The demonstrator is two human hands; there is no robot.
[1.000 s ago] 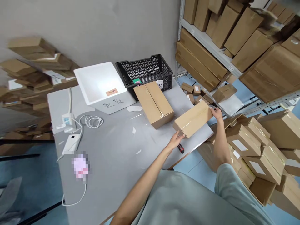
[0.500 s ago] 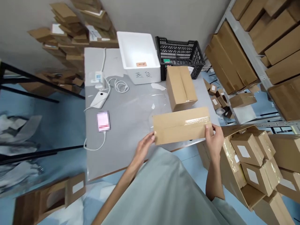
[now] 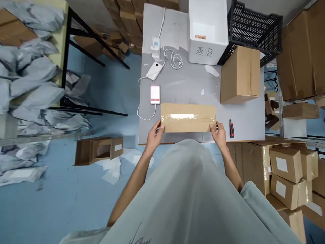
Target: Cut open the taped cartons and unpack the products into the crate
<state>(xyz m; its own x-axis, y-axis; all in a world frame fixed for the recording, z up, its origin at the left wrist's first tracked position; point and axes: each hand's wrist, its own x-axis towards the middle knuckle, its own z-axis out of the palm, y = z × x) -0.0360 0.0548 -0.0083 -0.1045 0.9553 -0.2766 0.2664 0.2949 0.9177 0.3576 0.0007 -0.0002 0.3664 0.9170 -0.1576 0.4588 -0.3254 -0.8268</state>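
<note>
A long taped cardboard box (image 3: 188, 117) lies flat near the front edge of the grey table (image 3: 241, 118). My left hand (image 3: 154, 133) grips its left end and my right hand (image 3: 218, 133) grips its right end, fingers curled round the corners. A red and black utility knife (image 3: 231, 123) lies on the table just right of my right hand. A phone (image 3: 155, 94) on a white cable sits just beyond the box's left end.
A taller cardboard box (image 3: 240, 75) stands at the back right, before a black crate (image 3: 255, 23) and a white foam box (image 3: 207, 32). A power bank (image 3: 154, 70) and cables lie behind. Stacked parcels (image 3: 286, 169) fill the right; an open carton (image 3: 99, 150) lies on the floor left.
The box has been carried from the table's right edge to the front middle and set flat, both hands staying on its ends. My view has swung left and down.
</note>
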